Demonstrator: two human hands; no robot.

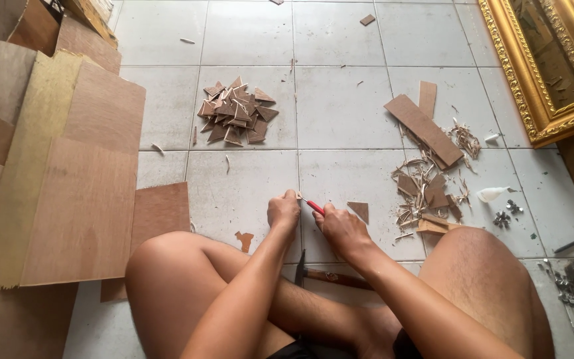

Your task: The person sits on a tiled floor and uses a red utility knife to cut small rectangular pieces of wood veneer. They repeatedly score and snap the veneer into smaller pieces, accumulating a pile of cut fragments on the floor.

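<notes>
A person sits cross-legged on a pale tiled floor (340, 100), seen from above, both forearms reaching forward between the knees. The left hand (284, 211) is curled closed, its fingertips pinching a tiny wooden piece (298, 195) that rests on the floor. The right hand (341, 229) is closed around a red-handled utility knife (313, 206), gripping the handle. The knife's long axis runs on a slant from the right hand up and leftward, its tip meeting the small piece just beside the left fingertips. The piece lies directly ahead of both hands, with the left hand touching it and the right hand a little farther back.

Taking the small piece as the landmark: a triangular wood offcut (359, 211) lies just to its right, beyond the right hand. A pile of cut brown wood pieces (236, 112) sits well ahead and to the left. Shavings and scraps (426, 193) with a long plywood strip (424, 129) lie to the right. A hammer (327, 276) lies behind, under the forearms. Large plywood sheets (68, 173) stand far left; a gilded frame (539, 80) far right.
</notes>
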